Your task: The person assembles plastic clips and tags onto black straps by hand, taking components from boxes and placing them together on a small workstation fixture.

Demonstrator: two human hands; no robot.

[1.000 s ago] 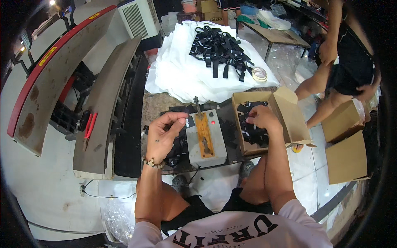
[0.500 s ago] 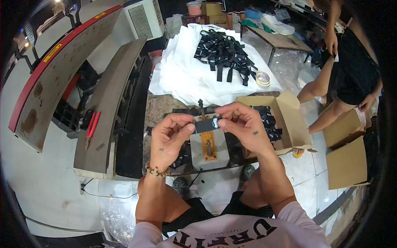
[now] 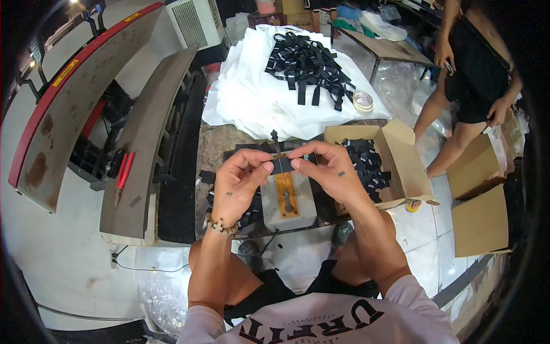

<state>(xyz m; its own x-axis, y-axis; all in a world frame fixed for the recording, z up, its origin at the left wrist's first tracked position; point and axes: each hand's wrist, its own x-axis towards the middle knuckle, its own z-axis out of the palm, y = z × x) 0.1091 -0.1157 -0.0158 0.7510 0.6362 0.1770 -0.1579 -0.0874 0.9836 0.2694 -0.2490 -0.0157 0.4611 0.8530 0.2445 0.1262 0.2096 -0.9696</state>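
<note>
A short black strap [image 3: 285, 167] is stretched between my two hands over a small bench device. My left hand [image 3: 240, 182] pinches its left end between thumb and fingertips. On the other end, my right hand [image 3: 329, 172] keeps a similar pinch. Under them stands the device, a pale grey block [image 3: 303, 217] with an orange-brown plate [image 3: 293, 198] on top. A thin wire appears to cross the strap from a dark upright post [image 3: 275, 143]; whether they touch, I cannot tell. More black strap pieces [image 3: 249, 215] lie left of the block.
An open cardboard box [image 3: 409, 166] to the right holds black straps. Beyond, white sheets [image 3: 235, 86] carry a heap of black straps [image 3: 306, 66] and a tape roll [image 3: 362, 101]. Red-handled pliers [image 3: 124, 172] rest on a long board at left. Another person [image 3: 478, 74] stands at right.
Both hands have come closer together over the device. The strap between them, earlier showing its broad face with a pale mark, now shows less, with the wire across it.
</note>
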